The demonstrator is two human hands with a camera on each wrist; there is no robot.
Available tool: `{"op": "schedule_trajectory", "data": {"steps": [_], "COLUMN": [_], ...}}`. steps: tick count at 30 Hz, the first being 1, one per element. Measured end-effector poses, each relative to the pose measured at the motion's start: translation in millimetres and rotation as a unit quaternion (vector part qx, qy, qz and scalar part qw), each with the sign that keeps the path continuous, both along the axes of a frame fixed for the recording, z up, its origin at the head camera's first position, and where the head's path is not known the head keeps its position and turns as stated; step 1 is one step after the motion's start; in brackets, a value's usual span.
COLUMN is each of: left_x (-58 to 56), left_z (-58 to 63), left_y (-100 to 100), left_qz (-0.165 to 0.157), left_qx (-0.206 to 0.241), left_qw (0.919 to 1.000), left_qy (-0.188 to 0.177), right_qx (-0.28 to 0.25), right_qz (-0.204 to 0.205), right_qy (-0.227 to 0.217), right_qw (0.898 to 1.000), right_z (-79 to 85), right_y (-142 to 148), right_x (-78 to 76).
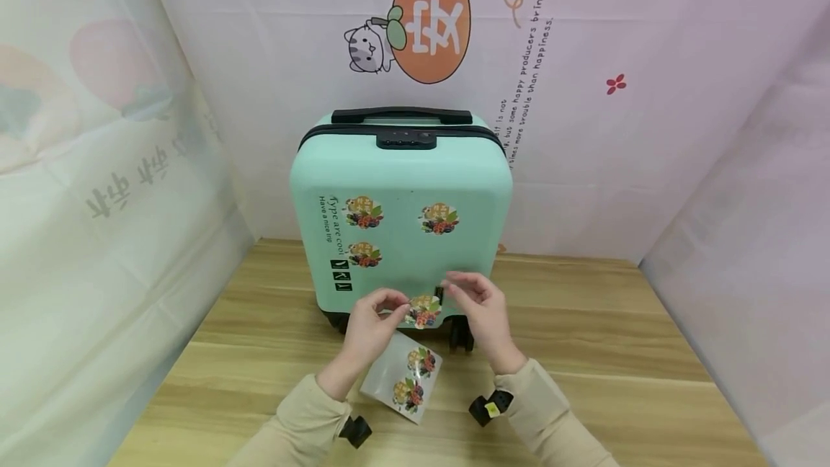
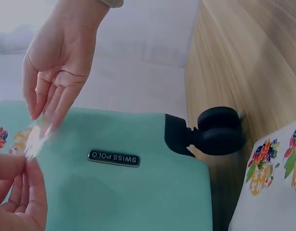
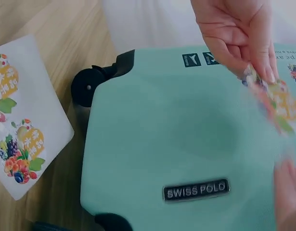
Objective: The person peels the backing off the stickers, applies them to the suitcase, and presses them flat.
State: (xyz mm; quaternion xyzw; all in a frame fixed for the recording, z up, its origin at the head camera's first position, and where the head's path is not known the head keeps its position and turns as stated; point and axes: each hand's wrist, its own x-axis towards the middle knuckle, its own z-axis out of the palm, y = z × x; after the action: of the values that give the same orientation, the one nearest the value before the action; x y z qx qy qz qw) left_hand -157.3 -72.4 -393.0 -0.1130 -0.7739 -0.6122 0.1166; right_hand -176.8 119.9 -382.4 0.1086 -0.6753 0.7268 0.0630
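A fruit-print sticker [image 1: 424, 310] hangs in front of the lower part of a mint-green suitcase [image 1: 402, 236]. My left hand [image 1: 372, 323] pinches one edge of this sticker between thumb and fingertips; it looks blurred in the right wrist view. On its other side is my right hand [image 1: 480, 308], thumb and fingers apart, fingertips close to the sticker's free edge and holding nothing. Several similar fruit stickers [image 1: 439, 218] are on the suitcase front. Below the hands a white sticker sheet [image 1: 389, 380] bears two more fruit stickers [image 3: 23, 154].
The suitcase stands upright on a wood-grain table [image 1: 570, 352], its black handle [image 1: 402, 115] on top and black wheels [image 1: 461, 334] underneath. A black SWISS POLO badge [image 3: 196, 190] sits low on its front. Printed cloth [image 1: 583, 150] hangs behind and at both sides.
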Motion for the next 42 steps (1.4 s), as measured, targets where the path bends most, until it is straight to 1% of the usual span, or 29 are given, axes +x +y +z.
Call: {"op": "schedule_trajectory", "data": {"steps": [1, 3, 4, 5, 6, 8, 11, 16, 18, 21, 25, 28, 31, 35, 38, 42], "left_x": [-0.2, -0.9, -1.8, -2.6, -3.4, -4.8, -7.0, -11.3, -13.2, -16.9, -24.2, -30.3, -35.5, -41.2, -44.9, -48.4], "left_z": [0.1, 0.0, -0.3, -0.7, -0.7, -0.8, 0.3, 1.3, 1.2, 2.6, 5.8, 5.9, 5.6, 4.7, 3.9, 5.5], "left_y": [-1, -1, -2, -2, -1, 1, 5, 7, 8, 11, 14, 17, 21, 25, 28, 31], "left_qz": [0.004, 0.009, 0.01, 0.007, 0.004, -0.005, -0.009, 0.007, 0.016, 0.024, 0.037, 0.056, 0.08, 0.102, 0.105, 0.112], "left_qx": [0.0, 0.003, 0.005, 0.003, 0.003, 0.003, -0.001, 0.008, 0.004, -0.01, -0.032, -0.045, -0.055, -0.061, -0.057, -0.062], "left_qw": [1.0, 1.0, 0.9999, 1.0, 1.0, 0.9999, 0.9994, 0.9985, 0.9973, 0.9935, 0.9839, 0.9775, 0.9725, 0.9676, 0.9656, 0.9584], "left_qy": [-0.001, -0.002, -0.003, 0.002, 0.006, 0.015, 0.032, 0.053, 0.071, 0.111, 0.171, 0.198, 0.212, 0.223, 0.231, 0.255], "right_qx": [0.003, 0.023, 0.036, 0.053, 0.071, 0.09, 0.09, 0.087, 0.088, 0.081, 0.072, 0.077, 0.088, 0.119, 0.138, 0.145], "right_qz": [-0.017, -0.032, -0.031, -0.023, -0.013, 0.008, 0.003, -0.033, -0.045, -0.061, -0.08, -0.097, -0.117, -0.144, -0.163, -0.19], "right_qy": [0.002, 0.004, 0.006, 0.007, 0.01, 0.016, 0.023, 0.035, 0.042, 0.057, 0.082, 0.091, 0.098, 0.135, 0.164, 0.196], "right_qw": [1.0, 0.999, 0.999, 0.998, 0.997, 0.996, 0.996, 0.995, 0.994, 0.993, 0.991, 0.988, 0.984, 0.973, 0.963, 0.951], "right_z": [-0.9, -2.3, -2.6, -2.8, -2.8, -3.3, -4.3, -5.3, -5.0, -4.0, -1.2, 0.3, 2.5, 15.6, 25.5, 29.1], "right_y": [0, 0, 0, -2, -4, -9, -14, -18, -19, -20, -22, -24, -26, -31, -33, -36], "right_x": [-0.4, -0.5, 0.3, 1.5, 3.2, 6.0, 8.3, 7.9, 6.8, 3.0, -3.9, -9.5, -14.3, -9.9, -4.2, -3.9]}}
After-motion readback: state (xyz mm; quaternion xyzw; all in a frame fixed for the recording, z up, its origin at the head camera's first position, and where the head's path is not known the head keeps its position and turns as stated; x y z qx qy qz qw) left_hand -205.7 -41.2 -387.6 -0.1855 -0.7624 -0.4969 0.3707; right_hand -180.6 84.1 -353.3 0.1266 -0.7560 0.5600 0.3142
